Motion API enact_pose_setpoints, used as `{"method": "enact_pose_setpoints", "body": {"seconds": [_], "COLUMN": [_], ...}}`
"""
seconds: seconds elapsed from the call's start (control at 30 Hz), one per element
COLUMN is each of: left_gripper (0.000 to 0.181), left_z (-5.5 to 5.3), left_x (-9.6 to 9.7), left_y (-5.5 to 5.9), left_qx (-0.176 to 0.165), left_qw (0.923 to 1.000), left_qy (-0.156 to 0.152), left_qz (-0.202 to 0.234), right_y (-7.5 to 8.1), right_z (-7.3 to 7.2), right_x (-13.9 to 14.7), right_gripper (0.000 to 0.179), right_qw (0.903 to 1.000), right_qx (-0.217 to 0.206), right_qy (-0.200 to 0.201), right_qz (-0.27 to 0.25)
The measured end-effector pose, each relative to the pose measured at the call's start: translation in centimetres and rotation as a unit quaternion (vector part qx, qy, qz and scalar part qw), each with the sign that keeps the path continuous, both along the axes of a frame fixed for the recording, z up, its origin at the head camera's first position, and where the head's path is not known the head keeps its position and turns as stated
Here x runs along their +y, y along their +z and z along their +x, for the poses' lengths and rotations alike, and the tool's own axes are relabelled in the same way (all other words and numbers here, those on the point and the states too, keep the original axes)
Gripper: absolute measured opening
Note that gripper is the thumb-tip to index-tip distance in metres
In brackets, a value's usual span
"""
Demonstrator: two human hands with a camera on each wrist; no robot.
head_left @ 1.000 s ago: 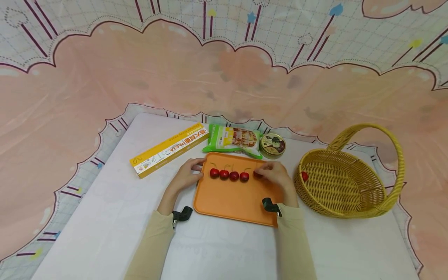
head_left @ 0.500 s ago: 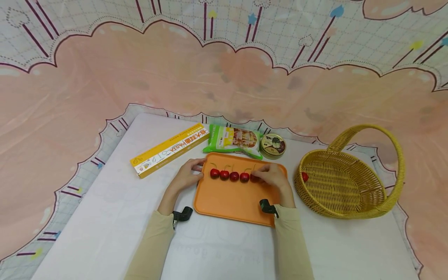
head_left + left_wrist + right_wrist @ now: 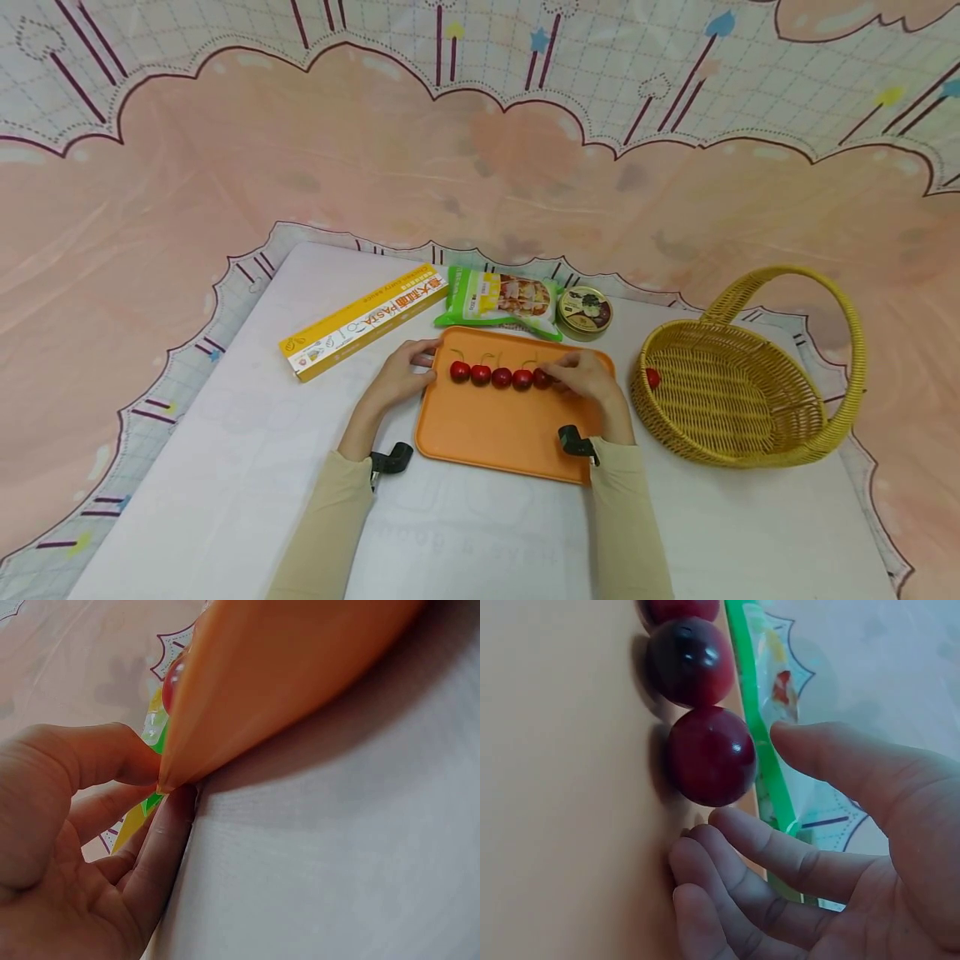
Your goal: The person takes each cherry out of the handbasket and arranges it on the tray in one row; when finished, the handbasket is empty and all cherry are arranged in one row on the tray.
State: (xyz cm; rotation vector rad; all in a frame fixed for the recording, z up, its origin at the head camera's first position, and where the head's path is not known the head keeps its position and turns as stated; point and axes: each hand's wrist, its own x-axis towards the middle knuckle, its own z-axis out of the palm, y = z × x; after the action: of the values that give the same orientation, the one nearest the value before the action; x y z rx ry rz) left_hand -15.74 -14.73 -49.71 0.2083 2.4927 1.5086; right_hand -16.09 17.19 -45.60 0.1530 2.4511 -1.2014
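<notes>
Several red cherries with stems stand in a row across the upper part of an orange tray. My left hand pinches the tray's left edge; in the left wrist view the thumb lies on the rim, with fingers below it. At the right end of the row, my right hand is beside the last cherry. The right wrist view shows its thumb apart from that cherry and the index fingertip close below it, perhaps touching. This cherry sits against its neighbour.
Behind the tray lie a yellow pasta box, a green food packet and a round tin. A wicker basket with a tall handle stands to the right, a red cherry inside its left wall.
My right hand has shifted left, bringing the end cherry up to the row. It now shows more fully, its fingers parted from around it. The left hand has stayed on the tray.
</notes>
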Motion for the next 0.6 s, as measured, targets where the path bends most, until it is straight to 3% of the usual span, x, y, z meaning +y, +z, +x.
{"method": "enact_pose_setpoints", "body": {"seconds": [0.3,0.6], "left_gripper": [0.055,0.055], "left_z": [-0.1,0.0], "left_x": [0.1,-0.1], "left_y": [0.1,0.0], "left_qx": [0.005,0.004], "left_qw": [1.0000,1.0000], "left_qy": [-0.002,-0.003], "left_qz": [-0.003,-0.003], "right_y": [1.6,4.4], "right_z": [-0.3,0.0], "right_x": [1.3,3.1], "right_gripper": [0.037,0.040], "right_qw": [0.9987,0.9959], "right_qx": [0.046,0.073], "right_qy": [0.021,0.000], "right_qz": [-0.010,-0.053]}}
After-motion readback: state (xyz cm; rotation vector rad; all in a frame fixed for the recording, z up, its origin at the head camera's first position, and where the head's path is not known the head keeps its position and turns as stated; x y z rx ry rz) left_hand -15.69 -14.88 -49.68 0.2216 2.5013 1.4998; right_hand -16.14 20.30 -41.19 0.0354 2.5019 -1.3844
